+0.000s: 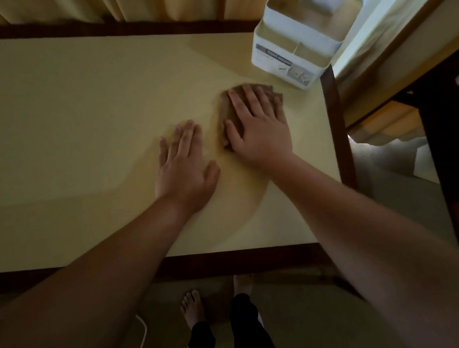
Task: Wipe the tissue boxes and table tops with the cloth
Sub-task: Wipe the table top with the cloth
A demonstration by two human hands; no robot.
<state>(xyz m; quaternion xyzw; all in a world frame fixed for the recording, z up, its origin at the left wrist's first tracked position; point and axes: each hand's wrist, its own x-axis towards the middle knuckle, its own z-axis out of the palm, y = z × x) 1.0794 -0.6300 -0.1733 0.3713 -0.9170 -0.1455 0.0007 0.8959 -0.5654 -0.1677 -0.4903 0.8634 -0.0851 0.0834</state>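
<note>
A brown cloth (pixel 227 110) lies on the cream table top (pixel 80 131), right of centre. My right hand (pixel 257 127) presses flat on the cloth with straight, spread fingers and covers most of it. My left hand (pixel 184 164) rests flat on the bare table just left of the cloth, fingers straight, holding nothing. A white tissue box holder (pixel 292 46) with a tissue sticking out of its top stands at the table's far right corner, a short way beyond the cloth.
The table has a dark wooden border (pixel 335 125). Beige curtains (pixel 152 3) hang behind its far edge. A second dark-framed piece of furniture (pixel 443 155) stands to the right. A white cable (pixel 143 339) and my bare feet are on the floor below the near edge.
</note>
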